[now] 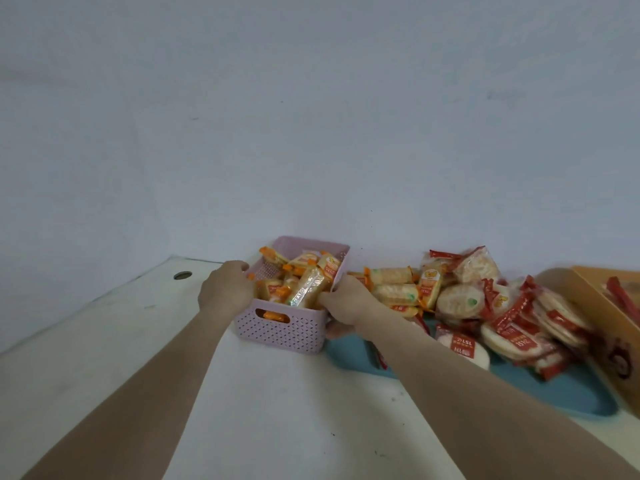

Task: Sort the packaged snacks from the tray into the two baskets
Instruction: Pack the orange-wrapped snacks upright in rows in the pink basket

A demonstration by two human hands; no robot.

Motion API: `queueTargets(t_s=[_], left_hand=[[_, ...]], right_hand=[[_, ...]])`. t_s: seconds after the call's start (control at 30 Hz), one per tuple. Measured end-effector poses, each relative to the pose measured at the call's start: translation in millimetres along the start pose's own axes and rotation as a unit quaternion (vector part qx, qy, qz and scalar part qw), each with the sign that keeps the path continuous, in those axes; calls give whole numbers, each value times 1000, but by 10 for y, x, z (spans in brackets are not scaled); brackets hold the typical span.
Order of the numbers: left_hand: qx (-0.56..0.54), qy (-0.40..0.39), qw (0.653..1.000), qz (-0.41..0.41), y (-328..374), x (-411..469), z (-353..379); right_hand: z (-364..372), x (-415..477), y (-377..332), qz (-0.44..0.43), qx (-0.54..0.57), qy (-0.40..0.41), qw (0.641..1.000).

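While both forearms reach forward across the white bench [277,410], the left hand [225,287] rests over the left rim of the lilac basket [284,332], its fingers curled down across the edge with the tips hidden inside. The right hand [346,303] grips the basket's near right corner, with the thumb up at the rim and the fingers wrapped round the outside wall below. The basket stands on the bench, touching the left end of the blue tray [571,393], and is heaped with long orange-trimmed packets [306,287]; one shows through the handle slot in the near wall. More orange-trimmed packets [391,275] lie on the far left part of the tray, just beside the basket. Round red-trimmed packets [512,327] are piled over the tray's middle and right. A tan container [595,299] sits at the right edge of the view, against the tray, with a red packet visible inside. A round hole [182,275] marks the bench's far left, and a pale wall [311,116] rises behind.
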State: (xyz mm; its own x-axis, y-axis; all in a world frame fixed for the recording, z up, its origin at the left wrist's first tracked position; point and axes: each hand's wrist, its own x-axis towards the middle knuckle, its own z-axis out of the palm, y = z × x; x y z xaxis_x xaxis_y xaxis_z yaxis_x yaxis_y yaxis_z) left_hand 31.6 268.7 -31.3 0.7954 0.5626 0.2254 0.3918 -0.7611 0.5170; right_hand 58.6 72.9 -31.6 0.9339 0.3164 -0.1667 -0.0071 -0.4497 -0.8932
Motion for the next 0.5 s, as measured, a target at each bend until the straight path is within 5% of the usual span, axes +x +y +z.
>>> queueTargets(t_s=[0.2,0.5], left_hand=[[-97,131,985,62,259,-448,-337],[-111,45,962,246,960,-1448,-341]], right_hand=[[-247,-311,-25,-98,-78,103,987],[-1173,-1543,290,-134,-274,245,921]])
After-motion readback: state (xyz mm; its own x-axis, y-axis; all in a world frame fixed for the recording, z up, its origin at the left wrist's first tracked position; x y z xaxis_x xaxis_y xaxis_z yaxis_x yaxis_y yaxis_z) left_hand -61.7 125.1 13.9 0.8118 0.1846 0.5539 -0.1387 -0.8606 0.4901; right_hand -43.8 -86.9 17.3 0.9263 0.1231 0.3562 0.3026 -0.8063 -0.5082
